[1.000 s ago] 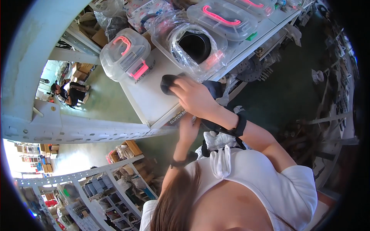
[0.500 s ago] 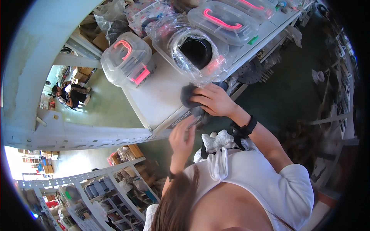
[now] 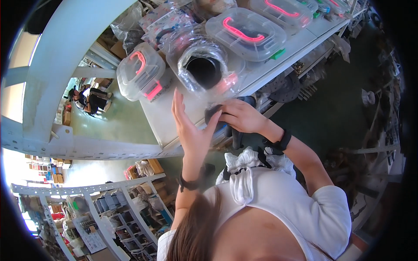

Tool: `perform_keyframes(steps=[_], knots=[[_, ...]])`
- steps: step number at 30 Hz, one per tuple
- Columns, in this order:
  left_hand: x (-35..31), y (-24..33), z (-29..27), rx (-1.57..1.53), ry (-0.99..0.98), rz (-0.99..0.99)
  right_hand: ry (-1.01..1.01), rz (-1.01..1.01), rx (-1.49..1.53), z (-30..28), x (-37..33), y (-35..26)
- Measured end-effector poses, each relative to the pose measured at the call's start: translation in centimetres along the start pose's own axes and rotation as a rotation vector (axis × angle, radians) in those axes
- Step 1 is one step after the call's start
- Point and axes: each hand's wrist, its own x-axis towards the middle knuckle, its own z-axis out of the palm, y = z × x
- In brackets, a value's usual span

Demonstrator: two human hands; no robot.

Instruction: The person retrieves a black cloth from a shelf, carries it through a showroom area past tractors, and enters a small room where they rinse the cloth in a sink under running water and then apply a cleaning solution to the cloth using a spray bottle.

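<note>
My right hand (image 3: 244, 116) is closed around a small dark grey piece (image 3: 211, 114), soft-looking and rounded, at the front edge of the shelf. What kind of thing it is cannot be made out, since my fingers cover much of it. My left hand (image 3: 190, 130) is raised just left of it, fingers stretched upward and thumb pointing toward the piece. Whether the thumb touches it is hard to tell. Just beyond both hands lies a round black part (image 3: 203, 73) wrapped in clear plastic film.
On the white shelf (image 3: 159, 114) stand a clear box with a pink handle (image 3: 140, 74) and a larger clear lidded box (image 3: 250, 37). A metal upright (image 3: 52, 56) rises at left. Discs (image 3: 283, 87) sit on a lower level. Another person (image 3: 91, 100) sits in the background.
My left hand has risen from below the shelf edge and opened upward. My right hand keeps its hold on the dark piece. The whole view has shifted slightly.
</note>
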Motion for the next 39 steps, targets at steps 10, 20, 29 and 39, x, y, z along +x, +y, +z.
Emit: perform_keyframes(steps=[10, 20, 29, 39], knots=[[1.5, -1.6, 3.3, 0.077, 0.102, -0.106, 0.186, 0.285, -0.140, -1.9, -3.5, 2.1], [3.5, -2.4, 2.6, -0.054, 0.183, -0.262, 0.290, 0.457, -0.256, -2.2, -0.8, 2.4], [6.7, -0.2, 1.6, -0.209, 0.157, -0.156, 0.088, 0.389, -0.330, 1.0, 4.0, 4.0], [6.3, -1.7, 0.3, -0.205, 0.132, -0.279, 0.027, 0.013, -0.018, 3.0, 3.7, 0.7]])
